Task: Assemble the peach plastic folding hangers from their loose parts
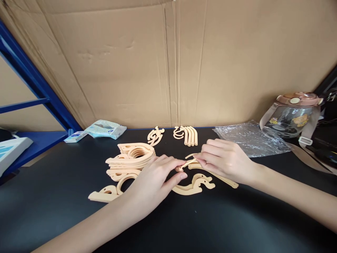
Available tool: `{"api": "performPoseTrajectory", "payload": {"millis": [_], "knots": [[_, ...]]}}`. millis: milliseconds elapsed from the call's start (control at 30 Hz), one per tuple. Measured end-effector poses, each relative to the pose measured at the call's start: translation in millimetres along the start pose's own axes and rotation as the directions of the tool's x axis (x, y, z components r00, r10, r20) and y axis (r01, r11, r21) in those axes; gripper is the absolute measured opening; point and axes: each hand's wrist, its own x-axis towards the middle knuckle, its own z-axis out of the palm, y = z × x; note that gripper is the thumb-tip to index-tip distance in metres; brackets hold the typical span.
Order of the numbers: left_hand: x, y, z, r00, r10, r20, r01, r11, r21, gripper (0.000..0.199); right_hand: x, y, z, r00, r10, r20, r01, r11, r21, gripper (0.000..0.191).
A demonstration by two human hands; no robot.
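My left hand (158, 177) pinches one end of a slim beige plastic piece (190, 162), which looks like a hanger hook. The fingers of my right hand (223, 158) are closed on its other end, so both hands meet on it just above the table. Below them lie a curved beige hanger arm (188, 190) with a notched end and a long straight one (223, 180). A stack of beige hanger parts (131, 160) stands left of my left hand. Another hanger part (101, 196) is partly hidden behind my left forearm.
On the black table (171, 225), loose hooks (155, 136) and a row of curved arms (191, 136) lie at the back. To the right are a clear plastic bag (250, 138) and a strapped water bottle (292, 117). A tissue pack (105, 129) sits back left. Cardboard (118, 63) rises behind.
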Motion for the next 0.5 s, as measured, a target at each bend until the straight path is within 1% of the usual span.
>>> {"api": "performPoseTrajectory", "payload": {"millis": [67,133,200,267,367,433,500], "knots": [[1,-1,1.1,0.996,-0.088,0.011,0.089,0.994,-0.058,0.013,-1,1,0,0.999,-0.032,-0.01,0.031,0.997,-0.073,0.027],[2,-3,1.6,0.986,-0.167,0.011,0.167,0.985,-0.046,0.005,-4,1,-1,1.0,-0.026,-0.008,0.026,0.996,-0.088,0.024],[3,-3,2.0,0.974,-0.226,-0.01,0.226,0.974,0.005,0.007,-10,1,-3,0.999,0.017,0.029,-0.015,0.997,-0.071,0.022],[5,-3,3.0,0.965,-0.257,-0.042,0.26,0.962,0.082,0.011,-20,2,-7,0.992,0.09,0.09,-0.085,0.995,-0.05,0.024],[10,-1,6.6,0.966,-0.246,-0.075,0.257,0.946,0.199,0.015,-35,4,-11,0.97,0.189,0.151,-0.19,0.982,-0.007,0.026],[13,0,10.2,0.973,-0.221,-0.062,0.23,0.943,0.242,0.019,-43,5,-12,0.948,0.248,0.198,-0.265,0.962,0.06,0.024],[16,1,14.0,0.978,-0.208,-0.029,0.209,0.944,0.256,0.021,-47,5,-12,0.911,0.313,0.27,-0.358,0.924,0.136,0.019]]}}
